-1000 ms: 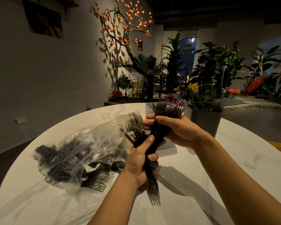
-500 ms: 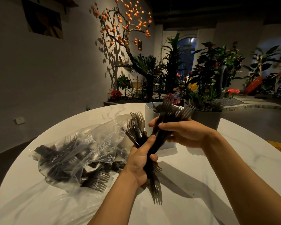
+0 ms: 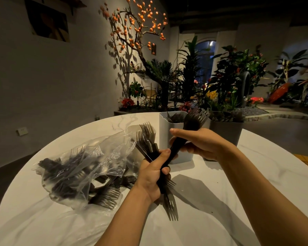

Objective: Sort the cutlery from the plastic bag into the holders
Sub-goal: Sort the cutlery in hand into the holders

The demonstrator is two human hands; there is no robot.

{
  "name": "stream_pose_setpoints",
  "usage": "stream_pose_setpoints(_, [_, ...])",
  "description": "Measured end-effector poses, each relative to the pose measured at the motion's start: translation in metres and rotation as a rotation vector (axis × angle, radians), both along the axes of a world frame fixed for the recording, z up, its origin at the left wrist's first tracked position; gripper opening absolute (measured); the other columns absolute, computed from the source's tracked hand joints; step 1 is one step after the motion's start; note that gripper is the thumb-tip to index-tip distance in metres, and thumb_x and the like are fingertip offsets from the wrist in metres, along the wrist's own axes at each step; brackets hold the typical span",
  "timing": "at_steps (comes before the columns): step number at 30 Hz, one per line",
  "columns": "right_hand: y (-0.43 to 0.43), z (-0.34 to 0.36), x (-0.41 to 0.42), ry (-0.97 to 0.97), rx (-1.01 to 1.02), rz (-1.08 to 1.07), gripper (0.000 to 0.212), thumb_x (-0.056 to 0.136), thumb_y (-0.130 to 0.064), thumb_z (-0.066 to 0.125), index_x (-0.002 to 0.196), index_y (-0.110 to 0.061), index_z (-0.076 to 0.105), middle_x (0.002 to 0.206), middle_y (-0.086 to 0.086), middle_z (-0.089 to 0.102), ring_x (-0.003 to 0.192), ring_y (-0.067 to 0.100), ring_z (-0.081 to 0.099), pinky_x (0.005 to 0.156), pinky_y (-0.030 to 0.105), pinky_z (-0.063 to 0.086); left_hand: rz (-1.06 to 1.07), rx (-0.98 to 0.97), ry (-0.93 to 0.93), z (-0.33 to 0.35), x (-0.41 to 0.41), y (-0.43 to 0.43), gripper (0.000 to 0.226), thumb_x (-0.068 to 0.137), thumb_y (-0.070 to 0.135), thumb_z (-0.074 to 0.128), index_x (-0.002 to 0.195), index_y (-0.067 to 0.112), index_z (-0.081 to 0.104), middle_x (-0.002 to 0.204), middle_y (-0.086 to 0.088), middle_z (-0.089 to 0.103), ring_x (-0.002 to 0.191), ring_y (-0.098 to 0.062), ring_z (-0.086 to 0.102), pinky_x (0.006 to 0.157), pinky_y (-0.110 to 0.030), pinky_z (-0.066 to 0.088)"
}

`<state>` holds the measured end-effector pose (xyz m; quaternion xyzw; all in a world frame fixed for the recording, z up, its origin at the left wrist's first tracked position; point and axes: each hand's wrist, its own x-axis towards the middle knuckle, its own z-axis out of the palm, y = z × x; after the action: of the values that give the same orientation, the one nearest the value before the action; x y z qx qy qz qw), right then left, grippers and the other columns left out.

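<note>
The right hand (image 3: 201, 144) is curled round a stack of dark forks (image 3: 190, 128), tines up and away, handles slanting down toward the left hand (image 3: 155, 176), which clenches its own mixed bundle (image 3: 167, 185) with tines pointing both up and down. Just behind the right hand's grip stands the pale holder (image 3: 165, 132), already holding forks, with a grey holder (image 3: 226, 132) beside it further right. The stack's long axis tilts toward that pale holder, so the right hand looks nearer for the drop. Left of both grips, the plastic bag (image 3: 82, 167) lies on the white table (image 3: 220, 201), forks spilling from its mouth.
</note>
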<state>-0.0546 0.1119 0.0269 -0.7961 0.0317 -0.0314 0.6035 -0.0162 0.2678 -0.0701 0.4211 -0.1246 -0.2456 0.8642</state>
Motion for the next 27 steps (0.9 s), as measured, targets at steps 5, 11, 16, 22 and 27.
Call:
stream_pose_setpoints(5, [-0.0060,0.0002,0.0000,0.029,0.101,0.043,0.027,0.094,-0.019,0.067,0.104,0.007,0.069,0.096,0.017,0.076,0.085,0.028,0.073,0.071,0.025,0.060,0.001,0.015,-0.011,-0.0014,0.0001,-0.0012,0.053,0.087,0.028,0.073,0.130,-0.001,0.061,0.108,-0.016,0.076,0.044,-0.004,0.046,0.044,-0.017,0.040])
stream_pose_setpoints(11, [-0.0060,0.0031,-0.0025,-0.041,0.108,0.004,0.013,0.089,-0.013,0.071,0.093,0.000,0.070,0.084,0.015,0.073,0.069,0.021,0.070,0.062,0.021,0.057,0.000,0.046,-0.043,-0.0019,0.0007,-0.0019,0.051,0.087,0.033,0.071,0.126,0.000,0.066,0.107,-0.017,0.076,0.046,-0.004,0.048,0.047,-0.015,0.042])
stream_pose_setpoints(16, [-0.0004,0.0010,-0.0009,-0.050,0.078,-0.050,0.007,0.083,-0.004,0.076,0.089,-0.003,0.071,0.081,0.011,0.075,0.075,0.022,0.074,0.063,0.022,0.057,0.030,0.097,-0.051,-0.0013,0.0008,-0.0028,0.042,0.094,0.037,0.066,0.119,0.004,0.072,0.091,-0.012,0.076,0.046,-0.005,0.048,0.047,-0.017,0.043])
stream_pose_setpoints(22, [-0.0027,0.0031,-0.0007,-0.039,0.045,-0.077,0.013,0.086,-0.004,0.075,0.097,-0.003,0.070,0.090,0.016,0.076,0.084,0.027,0.076,0.066,0.025,0.059,-0.012,0.078,-0.043,-0.0021,0.0007,-0.0020,0.037,0.096,0.031,0.066,0.122,0.003,0.069,0.094,-0.013,0.075,0.048,-0.005,0.048,0.047,-0.017,0.044])
stream_pose_setpoints(27, [-0.0053,0.0054,-0.0019,-0.041,0.081,-0.096,0.027,0.088,-0.011,0.074,0.111,0.001,0.064,0.094,0.018,0.075,0.080,0.025,0.076,0.061,0.023,0.057,-0.047,0.038,-0.016,-0.0011,0.0002,-0.0008,0.033,0.094,0.020,0.068,0.120,-0.001,0.067,0.102,-0.016,0.074,0.048,-0.004,0.048,0.046,-0.017,0.043])
